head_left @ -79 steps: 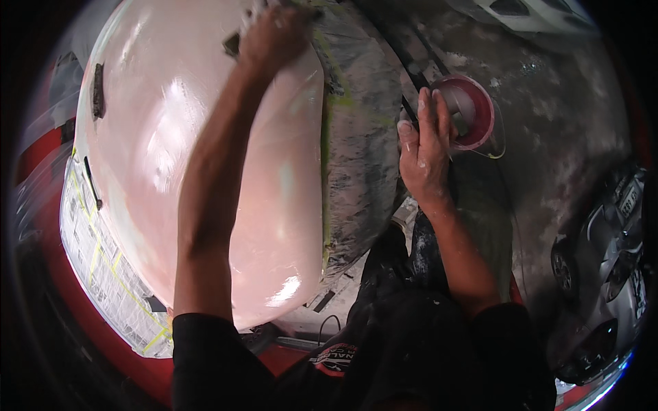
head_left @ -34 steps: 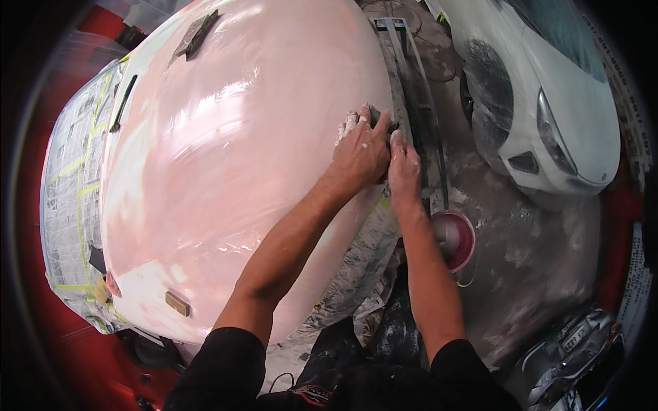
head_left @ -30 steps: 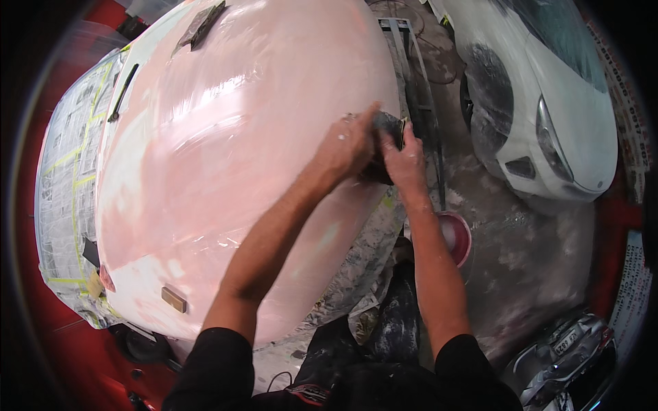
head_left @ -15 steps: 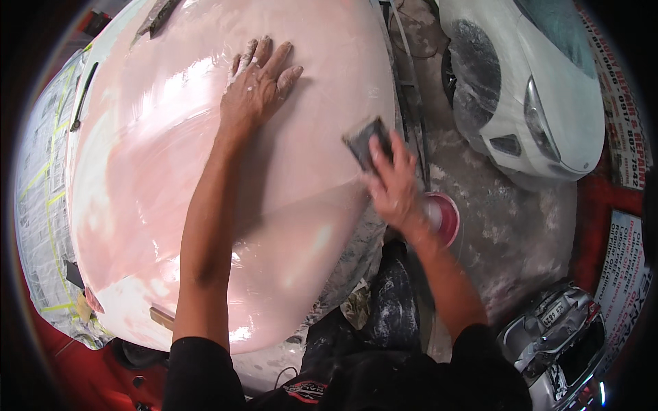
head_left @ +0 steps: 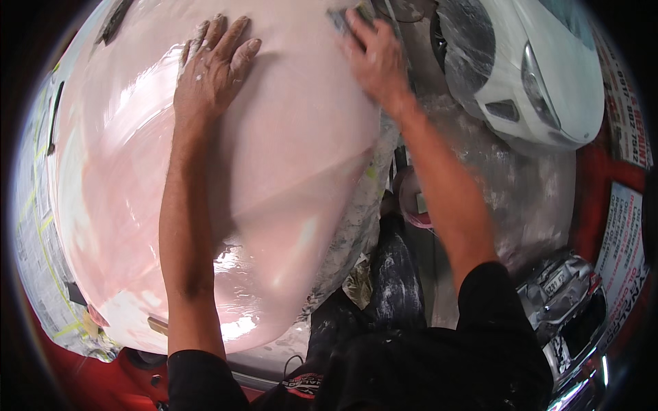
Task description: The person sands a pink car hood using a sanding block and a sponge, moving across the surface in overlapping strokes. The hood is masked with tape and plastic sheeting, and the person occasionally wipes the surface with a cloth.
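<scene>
On the pink panel (head_left: 274,171), sanding block (head_left: 340,16) lengthwise under right hand (head_left: 373,58).

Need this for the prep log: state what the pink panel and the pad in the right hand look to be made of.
Pink panel: likely sheet metal under a pale pink coat, semi-gloss, since it mirrors the lights. Pad under the right hand: dark and flat, probably an abrasive pad or block; mostly hidden.

A small dark grey sanding block (head_left: 340,16) lies flat against the far edge of the pale pink car panel (head_left: 274,178), mostly hidden beneath the right hand's fingers (head_left: 362,27). The panel is broad, curved and glossy with a dusty sheen, spreading under the left hand's splayed fingers (head_left: 226,38).
</scene>
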`<state>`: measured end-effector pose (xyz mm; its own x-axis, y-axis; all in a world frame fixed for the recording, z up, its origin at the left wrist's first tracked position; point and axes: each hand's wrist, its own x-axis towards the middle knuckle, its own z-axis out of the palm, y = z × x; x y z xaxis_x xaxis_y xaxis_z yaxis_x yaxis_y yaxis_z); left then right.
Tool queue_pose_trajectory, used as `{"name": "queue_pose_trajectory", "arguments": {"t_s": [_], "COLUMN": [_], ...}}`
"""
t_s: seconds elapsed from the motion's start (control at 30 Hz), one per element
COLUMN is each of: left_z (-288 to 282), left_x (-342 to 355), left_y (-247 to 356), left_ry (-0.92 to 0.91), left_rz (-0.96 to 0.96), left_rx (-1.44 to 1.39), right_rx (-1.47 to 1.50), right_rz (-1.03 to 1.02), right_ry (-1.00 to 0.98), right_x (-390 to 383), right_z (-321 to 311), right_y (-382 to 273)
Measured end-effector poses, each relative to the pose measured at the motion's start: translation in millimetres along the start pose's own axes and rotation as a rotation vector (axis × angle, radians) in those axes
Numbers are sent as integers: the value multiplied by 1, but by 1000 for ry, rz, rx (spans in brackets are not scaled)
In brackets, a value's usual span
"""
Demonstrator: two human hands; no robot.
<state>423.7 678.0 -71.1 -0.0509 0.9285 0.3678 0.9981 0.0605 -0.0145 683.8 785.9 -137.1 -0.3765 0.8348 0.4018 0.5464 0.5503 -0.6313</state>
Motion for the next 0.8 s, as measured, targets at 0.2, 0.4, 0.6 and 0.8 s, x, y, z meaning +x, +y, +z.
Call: {"name": "queue_pose_trajectory", "arguments": {"t_s": [0.2, 0.4, 0.6, 0.8], "left_z": [2, 4, -28, -24], "left_x": [-4, 4, 2, 3], "left_y": [-4, 0, 18, 12], "left_ry": [17, 50, -90, -111], "left_rz": [4, 57, -124, -106], "left_rx": [-11, 21, -48, -50], "right_rx": [115, 14, 37, 56], "right_rz": [-141, -279, -201, -407], "right_ry": [-162, 22, -89, -201], "right_x": [-168, 2, -98, -57], "right_z": [-64, -1, -31, -36], "right_y": [-55, 33, -44, -37]}}
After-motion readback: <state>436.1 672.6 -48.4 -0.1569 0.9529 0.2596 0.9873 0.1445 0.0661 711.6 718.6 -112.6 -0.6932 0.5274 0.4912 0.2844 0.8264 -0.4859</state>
